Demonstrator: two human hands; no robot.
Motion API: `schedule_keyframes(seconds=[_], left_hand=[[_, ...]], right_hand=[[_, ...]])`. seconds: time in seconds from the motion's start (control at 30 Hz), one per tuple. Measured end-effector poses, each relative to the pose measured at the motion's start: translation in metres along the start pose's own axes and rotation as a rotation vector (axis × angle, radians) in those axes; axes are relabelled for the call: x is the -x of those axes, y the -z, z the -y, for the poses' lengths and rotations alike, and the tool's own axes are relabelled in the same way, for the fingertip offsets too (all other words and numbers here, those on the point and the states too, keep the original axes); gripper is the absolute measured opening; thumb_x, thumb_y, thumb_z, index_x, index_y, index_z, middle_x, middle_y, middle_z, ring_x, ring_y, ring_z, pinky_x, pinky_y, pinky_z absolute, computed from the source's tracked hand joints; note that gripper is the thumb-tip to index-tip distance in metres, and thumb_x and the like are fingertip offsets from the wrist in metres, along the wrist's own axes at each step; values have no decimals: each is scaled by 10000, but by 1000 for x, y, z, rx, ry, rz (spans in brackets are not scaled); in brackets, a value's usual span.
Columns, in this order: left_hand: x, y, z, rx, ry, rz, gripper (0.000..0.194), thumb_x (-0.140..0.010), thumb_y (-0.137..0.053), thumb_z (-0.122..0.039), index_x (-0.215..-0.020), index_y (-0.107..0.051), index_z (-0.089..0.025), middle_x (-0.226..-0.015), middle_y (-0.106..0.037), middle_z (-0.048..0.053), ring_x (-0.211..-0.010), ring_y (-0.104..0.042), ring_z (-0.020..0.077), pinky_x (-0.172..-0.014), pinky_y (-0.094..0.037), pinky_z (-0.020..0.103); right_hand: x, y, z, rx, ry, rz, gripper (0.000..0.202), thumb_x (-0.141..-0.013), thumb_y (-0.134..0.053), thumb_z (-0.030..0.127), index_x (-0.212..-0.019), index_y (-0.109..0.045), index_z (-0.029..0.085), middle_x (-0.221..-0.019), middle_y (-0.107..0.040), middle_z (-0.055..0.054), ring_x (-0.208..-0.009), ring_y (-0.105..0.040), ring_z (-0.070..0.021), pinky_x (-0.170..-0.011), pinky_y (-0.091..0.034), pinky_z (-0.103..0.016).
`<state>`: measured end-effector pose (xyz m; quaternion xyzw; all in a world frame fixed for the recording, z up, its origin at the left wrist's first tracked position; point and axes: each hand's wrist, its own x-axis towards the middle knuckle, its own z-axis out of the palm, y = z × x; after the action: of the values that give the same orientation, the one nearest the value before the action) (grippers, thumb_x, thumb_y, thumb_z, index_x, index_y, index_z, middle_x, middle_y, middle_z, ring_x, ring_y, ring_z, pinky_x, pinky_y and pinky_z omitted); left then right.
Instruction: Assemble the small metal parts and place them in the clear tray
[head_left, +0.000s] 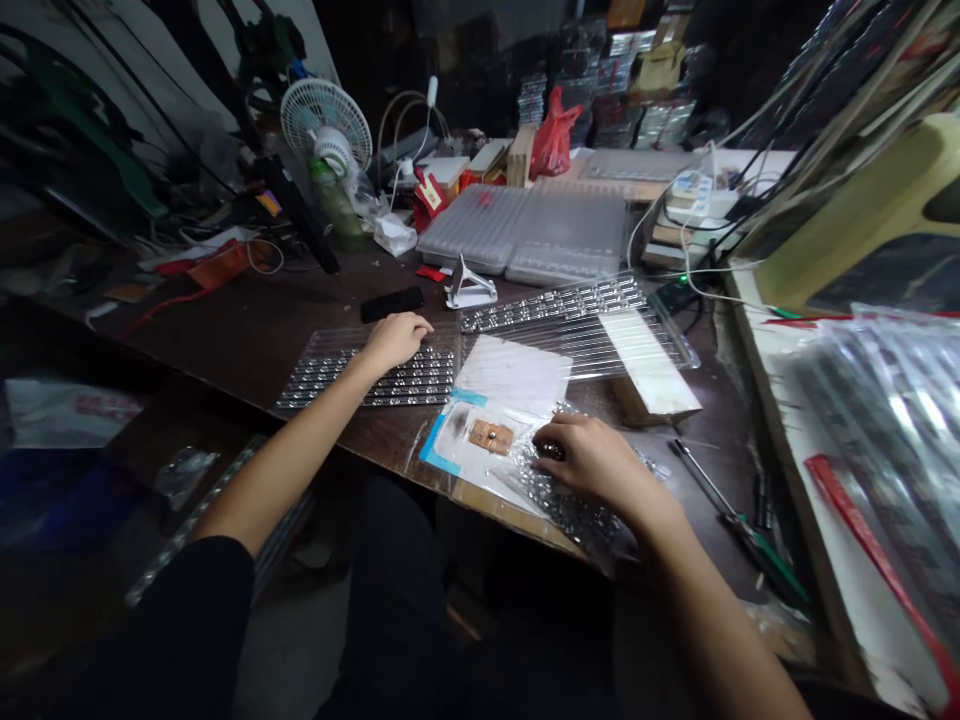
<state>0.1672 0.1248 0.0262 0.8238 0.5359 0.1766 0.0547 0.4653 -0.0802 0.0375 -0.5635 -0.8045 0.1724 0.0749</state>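
Observation:
My left hand (399, 340) is over the upper edge of a clear tray (322, 382) filled with rows of small shiny metal parts; its fingers are bent and what they hold, if anything, is hidden. My right hand (581, 455) has its fingers curled at a pile of small shiny pieces (592, 520) on clear plastic. Between the hands, a small brown block (491, 436) with a round metal piece at its middle lies on a white sheet (517, 370) edged with blue tape (442, 462).
Another part-filled tray (555, 305) leans on a white-topped block (649, 370). Behind are a black phone (391, 304), a white stand (470, 285), stacked clear trays (570, 225) and a fan (326, 125). A green-handled screwdriver (772, 560) lies at the right.

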Motion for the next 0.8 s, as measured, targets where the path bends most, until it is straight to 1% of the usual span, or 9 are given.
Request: schedule_keyframes(seconds=[0.1,0.2,0.3,0.43,0.5,0.57,0.67,0.73,0.8], left_hand=[[-8,5,-9,100,8,-62,284,-877,-503,-183,-969,-766,-237,-1018,-768,39,-960,-686,236,-927,-498,343],[-20,3,-35,198,-27,-67,280,-879,-506,-168,-980,-762,-216,-981,-772,44,-911,-697,230,-877,-516,336],[-36,-8,-75,286,-144,-48,248,-861,-539,-152,-950,-764,-208,-985,-768,43,-914,-693,227,-885,-515,341],[-59,-34,-135,304,-321,4,193,-841,-593,-160,-930,-759,-203,-993,-750,50,-949,-669,222,-923,-498,352],[-67,-46,-161,247,-357,-7,166,-847,-618,-190,-944,-752,-202,-995,-731,65,-966,-648,235,-938,-485,371],[-72,-56,-180,171,-355,-40,144,-846,-647,-209,-949,-745,-197,-1012,-708,85,-1001,-620,258,-947,-473,393],[-77,-65,-194,97,-309,-55,95,-831,-687,-223,-899,-734,-176,-1018,-685,112,-1028,-594,290,-927,-472,414],[-79,-67,-197,95,-295,-46,71,-827,-699,-231,-852,-719,-168,-1000,-678,116,-1024,-592,296,-912,-478,417],[-80,-67,-195,141,-304,-55,56,-834,-689,-218,-824,-696,-164,-990,-676,112,-1006,-601,284,-903,-484,407]], right_hand=[[2,0,2,-10,-2,37,110,-821,-700,165,-901,-763,209,-942,-745,-90,-838,-687,-235,-689,-457,-282],[3,0,6,-21,-15,62,154,-821,-640,91,-835,-754,193,-895,-756,-87,-807,-693,-219,-646,-425,-266],[4,0,8,-24,-1,56,187,-823,-602,79,-854,-747,192,-898,-760,-86,-802,-697,-214,-634,-415,-261],[4,-1,7,-36,18,48,218,-788,-596,68,-884,-736,205,-901,-757,-73,-782,-692,-206,-636,-434,-256],[4,-3,6,-35,17,41,235,-769,-594,59,-869,-737,217,-892,-755,-61,-773,-687,-199,-636,-444,-254],[4,-3,5,-43,21,28,251,-762,-589,58,-871,-742,225,-890,-755,-55,-774,-685,-198,-637,-453,-256],[3,-3,5,-59,36,17,258,-768,-588,65,-896,-746,224,-890,-757,-50,-780,-687,-202,-640,-460,-260],[4,-3,4,-55,40,18,231,-782,-602,82,-901,-743,221,-898,-756,-50,-796,-689,-204,-648,-463,-260],[4,-3,2,-47,34,15,173,-796,-634,119,-896,-740,213,-920,-749,-61,-813,-688,-208,-658,-468,-263]])
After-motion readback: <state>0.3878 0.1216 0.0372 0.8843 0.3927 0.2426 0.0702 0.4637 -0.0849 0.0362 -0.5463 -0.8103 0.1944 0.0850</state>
